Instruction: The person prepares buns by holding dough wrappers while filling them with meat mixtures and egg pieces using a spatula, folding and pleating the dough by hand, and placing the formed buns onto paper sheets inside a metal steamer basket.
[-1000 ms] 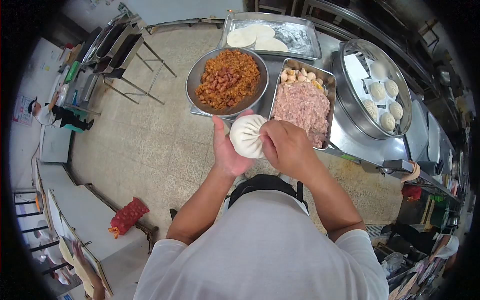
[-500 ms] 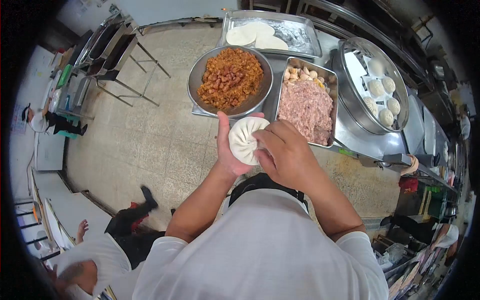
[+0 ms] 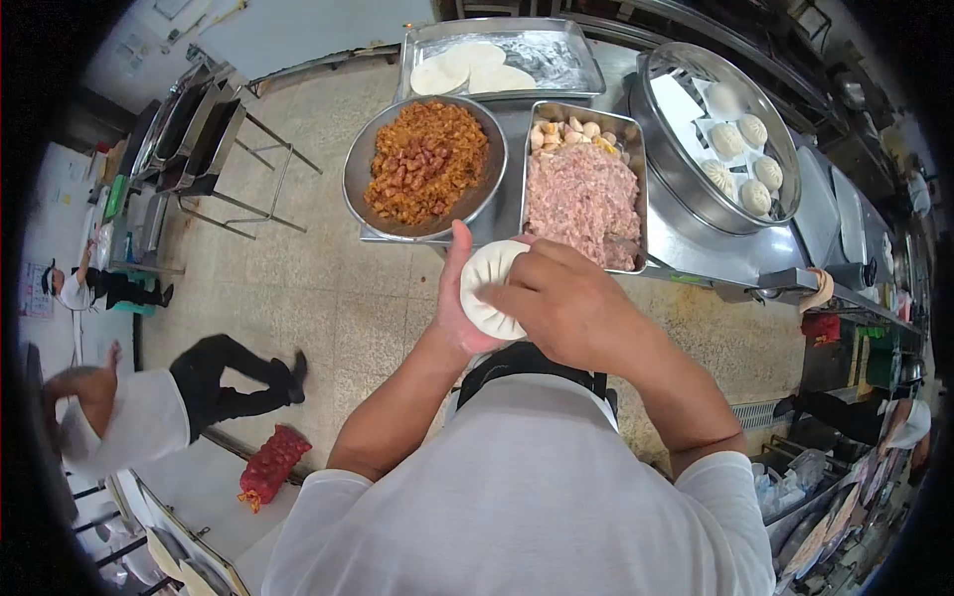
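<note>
A round pleated dough bun (image 3: 479, 270) rests in the palm of my left hand (image 3: 450, 316), whose thumb stands up along its left side. My right hand (image 3: 576, 308) is closed over the bun's right part, thumb and fingers pinching the dough near its centre. The right fingers hide part of the folds. Just beyond my hands stand a metal bowl (image 3: 355, 189) of reddish-brown filling (image 3: 427, 159) and a deep metal pan (image 3: 642, 214) of pink minced meat (image 3: 581, 199), with whitish-orange pieces at its far end.
Flat dough wrappers (image 3: 467, 68) lie on a floured tray (image 3: 586, 74) at the back. Pleated buns (image 3: 727, 139) sit in a round steamer (image 3: 686, 204) on the right. A person (image 3: 139, 412) strides at the left, near a red mesh sack (image 3: 273, 467) on the floor.
My right hand has shifted over the bun and now covers its centre more. My view has turned slightly, moving the bowl and pans left. The person at the left has stepped farther forward.
</note>
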A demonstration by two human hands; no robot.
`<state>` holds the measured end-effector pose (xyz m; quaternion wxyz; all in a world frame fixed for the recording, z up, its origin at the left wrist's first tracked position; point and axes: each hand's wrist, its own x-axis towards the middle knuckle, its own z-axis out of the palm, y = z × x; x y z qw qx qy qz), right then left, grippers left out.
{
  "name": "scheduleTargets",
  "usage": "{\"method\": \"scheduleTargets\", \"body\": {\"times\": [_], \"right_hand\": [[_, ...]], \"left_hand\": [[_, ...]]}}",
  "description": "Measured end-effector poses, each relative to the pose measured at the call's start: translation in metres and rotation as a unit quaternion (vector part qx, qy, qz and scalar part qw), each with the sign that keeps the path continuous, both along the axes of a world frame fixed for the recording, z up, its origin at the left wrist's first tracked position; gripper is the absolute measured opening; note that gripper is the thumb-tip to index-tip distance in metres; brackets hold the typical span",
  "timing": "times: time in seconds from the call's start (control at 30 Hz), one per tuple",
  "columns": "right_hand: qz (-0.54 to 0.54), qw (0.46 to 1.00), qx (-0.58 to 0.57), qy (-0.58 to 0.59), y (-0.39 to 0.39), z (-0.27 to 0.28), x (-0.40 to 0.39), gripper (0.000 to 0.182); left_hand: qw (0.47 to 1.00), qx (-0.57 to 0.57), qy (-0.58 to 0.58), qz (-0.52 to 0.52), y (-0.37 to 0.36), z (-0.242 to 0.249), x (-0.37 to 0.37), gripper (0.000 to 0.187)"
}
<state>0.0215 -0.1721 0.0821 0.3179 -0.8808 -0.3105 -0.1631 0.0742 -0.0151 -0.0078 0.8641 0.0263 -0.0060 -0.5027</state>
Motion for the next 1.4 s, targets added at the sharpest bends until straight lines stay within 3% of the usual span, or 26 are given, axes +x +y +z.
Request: {"method": "scheduleTargets", "body": {"times": [0.03,0.17,0.27,0.4,0.47,0.67,0.97,1.03,1.1,1.23,1.4], "right_hand": [[0.048,0.998,-0.038,0.032,-0.007,0.001,-0.002,0.017],[0.029,0.998,-0.057,0.009,-0.026,-0.001,-0.009,0.017],[0.022,0.999,-0.019,-0.028,-0.043,-0.001,-0.013,0.018],[0.04,0.998,0.008,-0.04,-0.065,0.006,-0.012,0.019],[0.051,0.997,0.019,-0.049,-0.072,0.003,-0.01,0.02],[0.079,0.992,0.093,-0.029,-0.074,-0.003,-0.006,0.02],[-0.023,0.994,0.093,-0.057,-0.057,0.009,0.006,0.018],[-0.008,0.997,0.058,-0.055,-0.053,0.006,0.012,0.031],[-0.031,0.997,0.043,-0.047,-0.042,0.005,0.015,0.031],[-0.087,0.995,0.026,-0.043,-0.018,0.005,0.019,0.02],[-0.168,0.981,0.059,-0.073,0.002,0.005,0.015,0.029]], "left_hand": [[1.0,0.029,0.004,-0.008,-0.003,0.0,-0.003,0.084],[0.996,0.092,0.007,0.014,-0.023,0.002,-0.017,0.084],[0.999,0.021,0.014,0.029,-0.039,0.002,-0.024,0.084],[0.996,0.04,-0.011,0.078,-0.059,0.012,-0.035,0.083],[0.996,-0.01,-0.014,0.087,-0.065,0.007,-0.038,0.082],[0.994,0.032,0.006,0.104,-0.073,0.005,-0.043,0.082],[0.998,-0.004,-0.034,0.052,-0.057,0.021,-0.013,0.093],[0.999,0.022,-0.02,0.039,-0.05,0.024,-0.005,0.094],[0.998,0.05,-0.005,0.027,-0.042,0.027,0.002,0.095],[1.0,-0.007,-0.012,-0.017,-0.027,0.018,0.02,0.091],[0.995,-0.068,-0.042,-0.067,-0.013,0.018,0.038,0.086]]}}
